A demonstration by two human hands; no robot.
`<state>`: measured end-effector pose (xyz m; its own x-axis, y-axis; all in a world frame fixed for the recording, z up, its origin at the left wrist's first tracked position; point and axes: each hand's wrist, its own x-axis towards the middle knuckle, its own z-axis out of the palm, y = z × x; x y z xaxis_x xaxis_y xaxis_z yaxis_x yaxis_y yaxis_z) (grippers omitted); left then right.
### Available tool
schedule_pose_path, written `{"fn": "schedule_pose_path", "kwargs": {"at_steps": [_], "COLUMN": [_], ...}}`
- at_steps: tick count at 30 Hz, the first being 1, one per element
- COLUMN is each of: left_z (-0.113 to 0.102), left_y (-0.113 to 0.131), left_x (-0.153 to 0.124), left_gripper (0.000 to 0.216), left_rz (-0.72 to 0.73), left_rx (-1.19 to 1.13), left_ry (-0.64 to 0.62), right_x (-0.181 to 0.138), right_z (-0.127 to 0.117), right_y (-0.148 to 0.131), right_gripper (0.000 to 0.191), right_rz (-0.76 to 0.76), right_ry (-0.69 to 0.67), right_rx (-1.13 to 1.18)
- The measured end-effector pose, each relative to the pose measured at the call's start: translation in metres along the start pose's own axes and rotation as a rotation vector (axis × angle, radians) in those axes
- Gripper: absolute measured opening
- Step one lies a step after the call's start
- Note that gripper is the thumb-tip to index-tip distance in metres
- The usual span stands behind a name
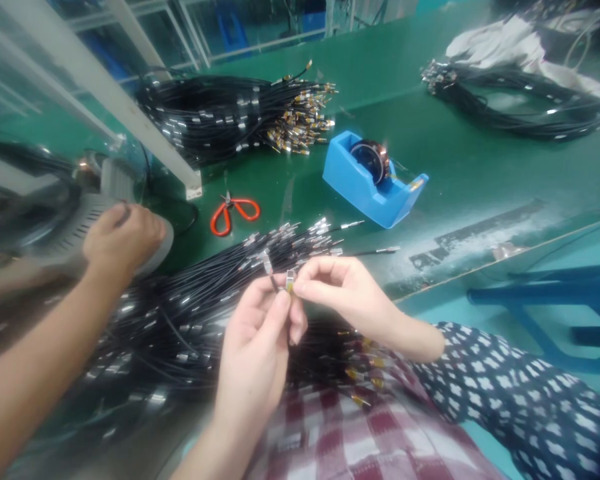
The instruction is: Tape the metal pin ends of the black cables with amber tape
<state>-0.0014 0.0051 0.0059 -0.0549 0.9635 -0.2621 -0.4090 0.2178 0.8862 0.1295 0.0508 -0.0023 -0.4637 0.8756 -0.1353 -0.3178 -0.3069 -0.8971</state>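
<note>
My left hand (260,340) and my right hand (340,287) meet in front of me, both closed in a pinch on the small metal end of a thin black cable (290,280). My right arm wears a dark sleeve with white dots. Right behind my hands a big bundle of black cables with silver ends (220,280) lies across the green table. More cable ends with yellow tips (360,373) rest on the red plaid cloth over my lap.
Another person's bare arm reaches in from the left, its hand (123,237) on a grey round device (75,233). Red-handled scissors (233,213), a blue tape dispenser (373,180) and two more cable bundles (240,113) (520,100) lie further back. Blue stool (545,300) at right.
</note>
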Motion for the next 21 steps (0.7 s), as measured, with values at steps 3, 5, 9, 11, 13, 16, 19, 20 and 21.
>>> {"fn": "schedule_pose_path", "kwargs": {"at_steps": [3,5,9,11,13,16,19,20,21], "left_z": [-0.0002,0.0004,0.0015,0.0014,0.0011,0.0012,0.0023,0.0028,0.0032], "left_y": [0.0002,0.0008,0.0018,0.0021,0.0021,0.0015,0.0004,0.0001,-0.0001], "left_x": [0.0009,0.0009,0.0003,0.0,-0.0002,-0.0008,-0.0015,-0.0014,-0.001], "left_gripper": [0.01,0.01,0.01,0.01,0.009,0.009,0.008,0.007,0.006], "left_rz": [-0.001,-0.004,0.0,0.0,-0.004,-0.005,-0.002,0.0,-0.002], "left_rx": [-0.008,-0.009,-0.007,-0.003,-0.002,0.0,0.0,-0.001,-0.001], "left_ry": [0.0,0.003,0.002,0.002,0.005,0.001,0.012,0.023,0.037], "right_x": [0.0003,0.0003,0.0,0.0001,0.0003,0.0007,0.0007,0.0006,0.0005], "right_z": [0.0003,0.0003,0.0002,0.0004,0.0008,0.0017,0.0028,0.0031,0.0035], "right_y": [-0.0006,-0.0007,-0.0003,-0.0003,-0.0004,-0.0003,0.001,0.0017,0.0025], "right_gripper": [0.02,0.02,0.02,0.02,0.02,0.021,0.02,0.019,0.018], "right_rz": [-0.005,-0.006,-0.011,-0.013,-0.016,-0.025,-0.051,-0.062,-0.072], "right_ry": [0.0,0.01,0.027,0.039,0.053,0.074,0.115,0.133,0.15], "right_rx": [-0.008,-0.014,-0.03,-0.044,-0.063,-0.095,-0.144,-0.167,-0.19]}}
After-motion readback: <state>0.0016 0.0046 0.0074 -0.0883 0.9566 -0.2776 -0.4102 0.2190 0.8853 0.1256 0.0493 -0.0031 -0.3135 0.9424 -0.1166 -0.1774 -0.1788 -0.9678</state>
